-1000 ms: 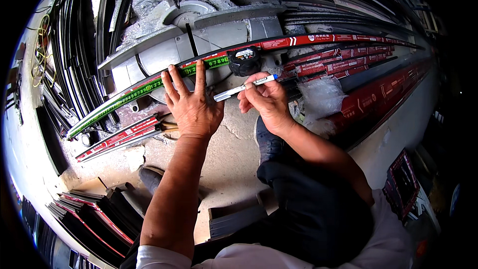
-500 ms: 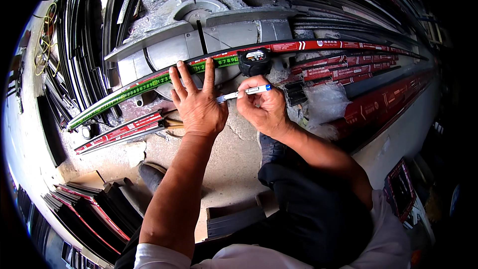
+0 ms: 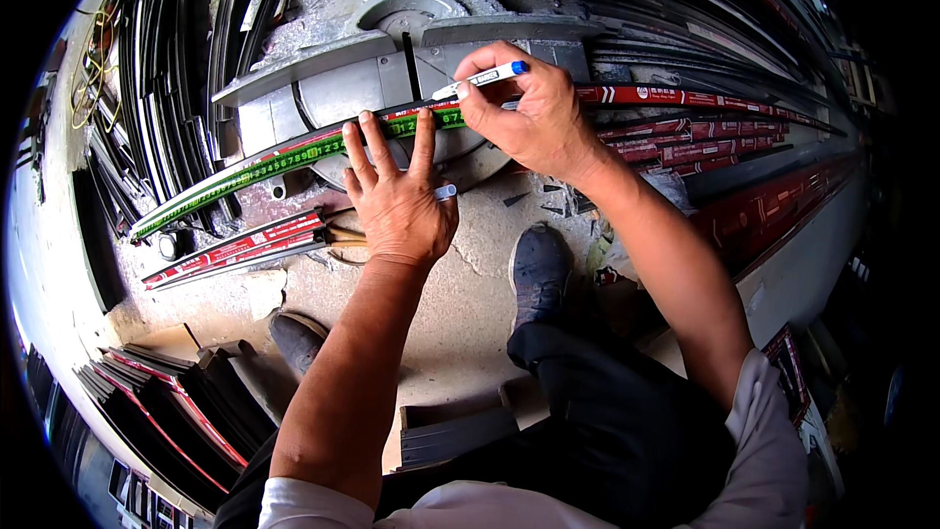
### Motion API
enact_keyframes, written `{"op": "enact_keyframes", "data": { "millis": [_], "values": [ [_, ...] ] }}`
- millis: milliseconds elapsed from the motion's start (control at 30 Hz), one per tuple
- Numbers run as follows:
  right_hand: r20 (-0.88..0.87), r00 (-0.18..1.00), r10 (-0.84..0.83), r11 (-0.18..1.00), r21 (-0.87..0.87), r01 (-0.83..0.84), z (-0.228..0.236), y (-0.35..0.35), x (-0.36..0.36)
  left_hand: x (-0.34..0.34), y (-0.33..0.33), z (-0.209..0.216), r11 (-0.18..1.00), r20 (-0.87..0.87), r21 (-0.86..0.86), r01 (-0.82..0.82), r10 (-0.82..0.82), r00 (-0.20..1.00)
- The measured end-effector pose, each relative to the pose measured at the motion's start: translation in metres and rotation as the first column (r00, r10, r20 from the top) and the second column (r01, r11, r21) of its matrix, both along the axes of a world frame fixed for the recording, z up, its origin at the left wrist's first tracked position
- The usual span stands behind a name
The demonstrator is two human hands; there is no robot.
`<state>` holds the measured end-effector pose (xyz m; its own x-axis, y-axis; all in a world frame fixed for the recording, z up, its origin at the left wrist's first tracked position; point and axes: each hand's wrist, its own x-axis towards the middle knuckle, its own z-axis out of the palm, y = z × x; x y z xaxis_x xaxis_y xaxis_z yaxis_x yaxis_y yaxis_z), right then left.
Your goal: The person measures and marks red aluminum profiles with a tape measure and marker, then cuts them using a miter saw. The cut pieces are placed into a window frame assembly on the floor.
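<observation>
A long dark profile with a red printed film [image 3: 676, 96] lies across the grey saw table, close to its fence. Along its near edge runs a green tape measure blade [image 3: 269, 167]. My left hand [image 3: 397, 206] lies with its fingers spread on the blade and profile; a pale marker cap [image 3: 446, 192] is held at its thumb side. In my right hand [image 3: 534, 118] a white marker [image 3: 490, 79] with a blue end is pinched, its tip at the profile's upper edge just right of my left fingertips. The tape measure's case is hidden by my right hand.
The mitre saw's grey fence [image 3: 313, 69] and slotted table stand ahead. Dark profiles [image 3: 162, 69] lie at left; red-filmed ones [image 3: 705, 147] at right. Short red-filmed offcuts [image 3: 245, 250] lie nearer, and stacked pieces [image 3: 166, 411] at lower left. My shoes [image 3: 540, 269] are on the floor.
My right hand has moved up and forward, pulling the marker out of its cap and bringing its tip to the profile. The cap stays at my left hand, which remains on the tape.
</observation>
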<state>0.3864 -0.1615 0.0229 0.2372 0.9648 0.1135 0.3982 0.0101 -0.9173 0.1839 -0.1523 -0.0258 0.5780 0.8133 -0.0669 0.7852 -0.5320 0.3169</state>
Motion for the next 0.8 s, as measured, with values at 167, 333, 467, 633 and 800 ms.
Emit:
{"op": "enact_keyframes", "data": {
  "millis": [167, 333, 467, 633, 800],
  "values": [
    [0.024, 0.996, 0.084, 0.995, -0.055, -0.083, -0.0031, 0.0075, -0.0006, 0.0001, -0.0002, -0.0024, 1.0, 0.001, 0.02, -0.006, 0.006, 1.0],
    [0.036, 0.994, 0.104, 0.989, -0.108, -0.099, -0.0024, 0.0082, 0.0004, 0.0004, -0.0003, -0.0031, 1.0, 0.006, 0.019, -0.006, 0.006, 1.0],
    [0.06, 0.993, 0.106, 0.989, -0.114, -0.099, -0.0028, 0.0091, 0.0004, 0.0005, -0.0004, -0.0043, 1.0, 0.007, 0.028, -0.007, 0.007, 1.0],
    [0.08, 0.988, 0.134, 0.986, -0.115, -0.124, -0.0082, 0.0085, 0.0018, 0.002, -0.0003, -0.0033, 1.0, 0.011, 0.019, -0.012, 0.012, 1.0],
    [0.057, 0.989, 0.136, 0.981, -0.145, -0.126, -0.0066, 0.009, 0.0006, 0.0007, -0.0004, -0.0047, 1.0, 0.005, 0.029, -0.009, 0.009, 1.0]
  ]
}}
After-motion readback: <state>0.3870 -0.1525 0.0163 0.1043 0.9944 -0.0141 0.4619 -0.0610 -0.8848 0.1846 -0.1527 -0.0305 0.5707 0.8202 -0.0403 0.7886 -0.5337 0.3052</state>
